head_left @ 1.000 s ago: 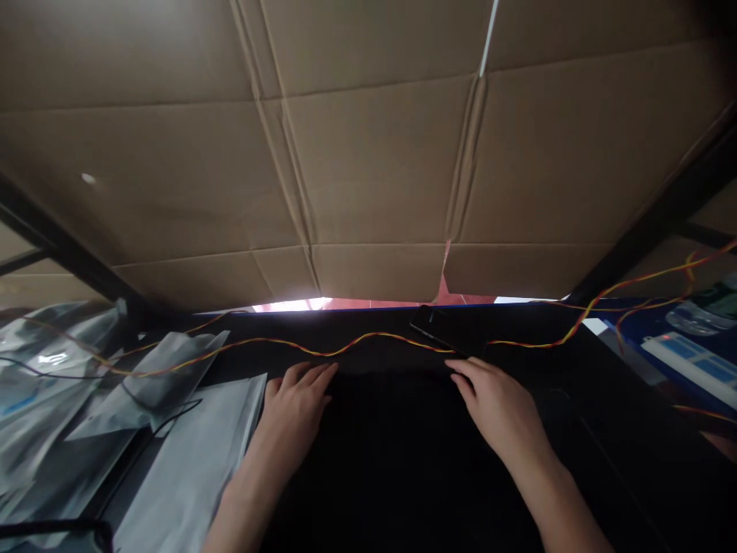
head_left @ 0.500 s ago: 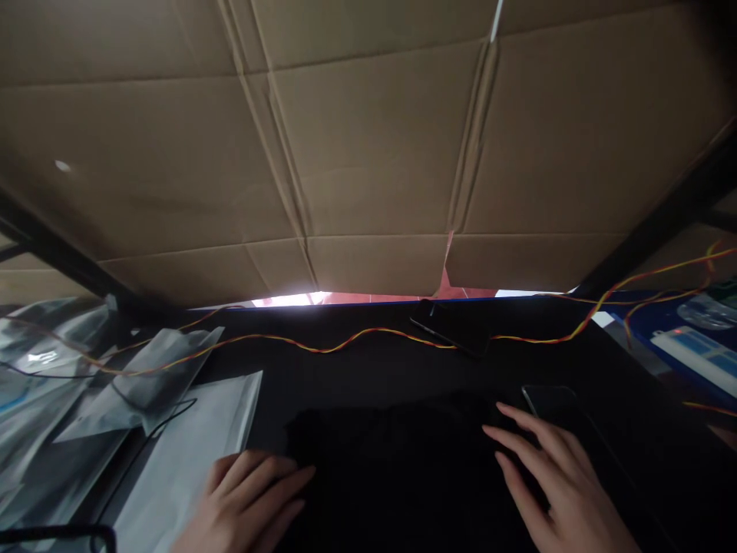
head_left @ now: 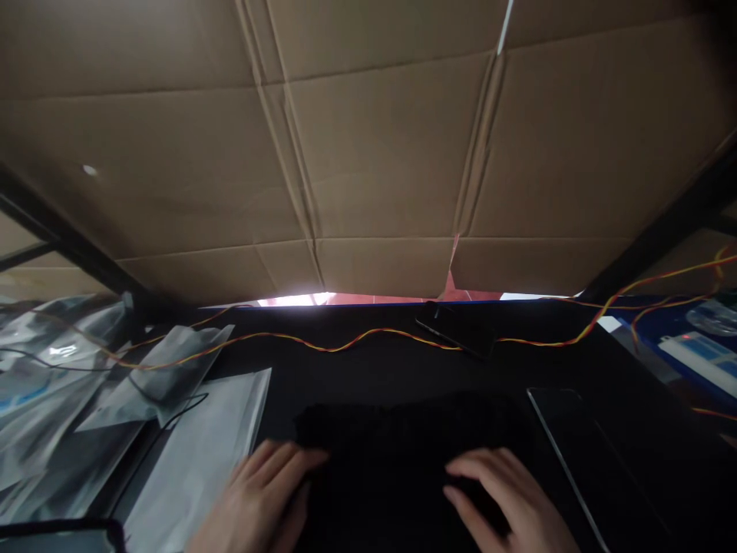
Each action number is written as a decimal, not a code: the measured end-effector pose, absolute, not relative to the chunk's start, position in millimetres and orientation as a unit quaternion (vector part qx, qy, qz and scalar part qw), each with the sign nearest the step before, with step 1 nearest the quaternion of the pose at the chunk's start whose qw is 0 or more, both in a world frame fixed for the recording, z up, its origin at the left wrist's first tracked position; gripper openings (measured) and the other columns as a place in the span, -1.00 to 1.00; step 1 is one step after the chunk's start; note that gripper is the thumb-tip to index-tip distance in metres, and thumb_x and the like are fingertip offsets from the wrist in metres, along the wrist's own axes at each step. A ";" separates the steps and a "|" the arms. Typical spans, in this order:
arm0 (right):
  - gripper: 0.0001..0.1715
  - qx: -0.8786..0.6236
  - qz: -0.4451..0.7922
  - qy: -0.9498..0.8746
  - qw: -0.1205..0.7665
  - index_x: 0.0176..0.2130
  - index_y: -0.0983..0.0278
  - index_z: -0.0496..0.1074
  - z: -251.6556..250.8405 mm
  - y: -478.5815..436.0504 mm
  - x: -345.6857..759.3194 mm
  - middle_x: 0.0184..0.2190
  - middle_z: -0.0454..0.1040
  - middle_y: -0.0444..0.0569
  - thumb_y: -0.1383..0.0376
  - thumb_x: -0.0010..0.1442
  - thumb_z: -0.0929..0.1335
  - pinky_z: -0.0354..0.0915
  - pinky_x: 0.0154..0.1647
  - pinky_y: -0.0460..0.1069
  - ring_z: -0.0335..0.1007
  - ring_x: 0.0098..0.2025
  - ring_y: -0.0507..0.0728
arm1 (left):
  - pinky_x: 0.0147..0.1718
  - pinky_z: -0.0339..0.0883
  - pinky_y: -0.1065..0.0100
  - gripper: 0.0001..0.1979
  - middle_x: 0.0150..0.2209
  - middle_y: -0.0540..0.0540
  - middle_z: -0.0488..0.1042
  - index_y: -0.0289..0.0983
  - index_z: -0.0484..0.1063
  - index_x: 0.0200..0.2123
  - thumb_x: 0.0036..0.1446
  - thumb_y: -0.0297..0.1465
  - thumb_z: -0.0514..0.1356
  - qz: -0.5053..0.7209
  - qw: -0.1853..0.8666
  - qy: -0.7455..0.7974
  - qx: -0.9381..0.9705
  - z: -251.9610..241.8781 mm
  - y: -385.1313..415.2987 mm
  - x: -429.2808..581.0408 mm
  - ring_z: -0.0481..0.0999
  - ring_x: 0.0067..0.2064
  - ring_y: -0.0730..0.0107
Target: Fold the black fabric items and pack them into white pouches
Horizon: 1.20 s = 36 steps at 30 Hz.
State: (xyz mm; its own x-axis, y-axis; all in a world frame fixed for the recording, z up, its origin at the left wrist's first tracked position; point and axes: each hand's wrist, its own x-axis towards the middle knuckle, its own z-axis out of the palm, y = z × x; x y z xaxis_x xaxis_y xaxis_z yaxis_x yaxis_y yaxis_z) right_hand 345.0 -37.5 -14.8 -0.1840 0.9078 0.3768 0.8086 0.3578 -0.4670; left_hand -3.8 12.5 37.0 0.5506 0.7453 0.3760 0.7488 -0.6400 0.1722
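Neither grip is closed. The left hand (head_left: 262,499) lies flat with its fingers loosely spread and its fingertips at the left edge of the black cloth (head_left: 397,442). The right hand (head_left: 500,499) rests palm-down on the cloth's right half, fingers apart. Nothing is pinched or held in either.

The cloth lies flat as a dark, roughly rectangular patch on the black surface (head_left: 374,372), low in the middle of the view; its outline is hard to separate from the surface beneath.

Just left of the left hand lies a flat grey bag (head_left: 196,453). Further left is a heap of crumpled bags (head_left: 63,384) with a thin black cable (head_left: 166,403) looping over it. Just beside the cloth's right edge lies a glossy panel (head_left: 567,449), near the right hand but apart from it.

Beyond the cloth, a twisted wire (head_left: 345,343) of red and yellow runs across the whole width. It meets a phone (head_left: 461,330) that lies at an angle near the far edge. A cardboard wall (head_left: 374,153) closes off the back, with a strip of light under its lower edge.
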 end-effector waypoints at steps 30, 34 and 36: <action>-0.32 -0.688 -0.149 -0.651 0.283 0.17 0.34 0.53 -18.1 -32.0 387.3 0.19 0.56 0.34 -0.12 0.55 0.22 0.48 0.06 0.41 0.55 0.14 0.52 | 0.22 0.60 -0.12 -0.47 0.39 -0.11 0.51 -0.07 0.30 0.49 0.52 -0.29 0.13 -0.234 0.060 -0.469 -0.849 11.9 29.4 14.1 0.46 0.44 -0.05; -0.26 -0.752 -0.156 -0.605 0.210 -0.13 0.29 0.63 -32.4 -36.4 402.9 0.02 0.61 0.35 -0.19 0.49 0.17 0.49 -0.26 0.38 0.56 -0.10 0.53 | 0.27 0.50 -0.28 -0.48 0.40 -0.11 0.50 -0.02 0.33 0.47 0.51 -0.26 0.17 -0.201 0.065 -0.448 -0.869 5.2 29.0 2.5 0.48 0.42 -0.11; -0.38 -0.765 -0.136 -0.584 0.235 -0.22 0.19 0.60 -29.8 -35.2 401.0 0.07 0.62 0.29 -0.14 0.45 0.19 0.47 -0.36 0.31 0.56 -0.05 0.55 | 0.37 0.28 -0.44 -0.41 0.42 -0.11 0.47 0.01 0.31 0.49 0.46 -0.21 0.23 -0.169 0.061 -0.429 -0.885 5.3 25.5 3.3 0.41 0.46 -0.19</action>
